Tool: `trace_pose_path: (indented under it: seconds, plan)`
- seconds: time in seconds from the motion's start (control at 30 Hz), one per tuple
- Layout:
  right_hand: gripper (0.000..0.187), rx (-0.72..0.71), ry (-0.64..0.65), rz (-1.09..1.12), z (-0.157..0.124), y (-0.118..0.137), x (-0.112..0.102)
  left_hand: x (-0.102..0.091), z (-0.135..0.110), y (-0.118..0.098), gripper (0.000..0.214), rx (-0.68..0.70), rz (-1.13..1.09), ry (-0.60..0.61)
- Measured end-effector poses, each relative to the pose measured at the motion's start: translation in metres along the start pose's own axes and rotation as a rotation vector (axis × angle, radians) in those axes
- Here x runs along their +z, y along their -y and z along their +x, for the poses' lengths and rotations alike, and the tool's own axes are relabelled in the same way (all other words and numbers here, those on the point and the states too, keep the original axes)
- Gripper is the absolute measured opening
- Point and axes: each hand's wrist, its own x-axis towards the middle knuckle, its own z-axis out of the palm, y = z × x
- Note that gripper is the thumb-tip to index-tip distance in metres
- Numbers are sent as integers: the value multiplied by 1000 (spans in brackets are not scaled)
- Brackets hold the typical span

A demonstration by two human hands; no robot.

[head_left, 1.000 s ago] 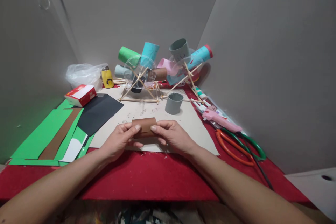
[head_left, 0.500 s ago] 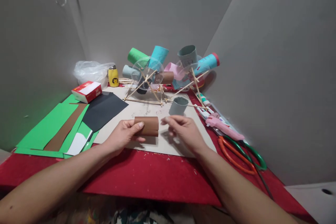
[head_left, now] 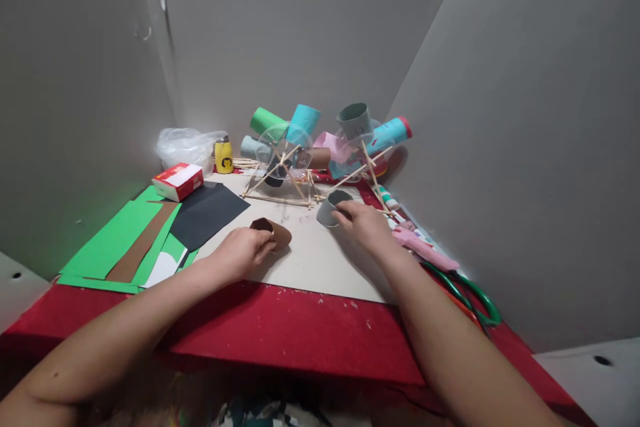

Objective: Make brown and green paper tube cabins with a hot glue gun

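Currently | left hand (head_left: 241,253) grips brown tube (head_left: 282,235), axis slanting down-right | right hand (head_left: 369,229) pinches grey tube (head_left: 327,212), mouth upward

Brown tube (head_left: 283,235) in left grip (head_left: 243,253), grey tube (head_left: 327,213) nearby
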Motion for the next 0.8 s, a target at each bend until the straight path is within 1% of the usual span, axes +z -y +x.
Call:
trace_pose_path:
  seconds: [0.07,0.13,0.23,0.33,0.4,0.5,0.57,0.7,0.8]
  plan:
    - [19,-66,39,38,-6,8,-3,-5,3,-4,23,18,127,33]
    - [20,-137,86,88,-12,17,-7,-12,8,-11,21,44,200,81]
    - [19,-213,146,147,-19,30,-10,-23,18,-23,23,87,225,151]
    - [18,-295,185,160,-23,38,-12,-30,30,-32,22,87,262,207]
    - [18,-319,191,153,-24,41,-12,-31,37,-34,22,86,291,246]
    - [19,-351,187,160,-23,43,-13,-29,44,-33,24,123,315,300]
    - [19,-364,170,168,-23,42,-14,-28,48,-32,24,133,374,328]
    - [21,-372,161,203,-21,41,-16,-24,53,-35,26,123,516,358]
    - [21,-373,187,227,-20,42,-16,-21,55,-39,26,107,545,368]
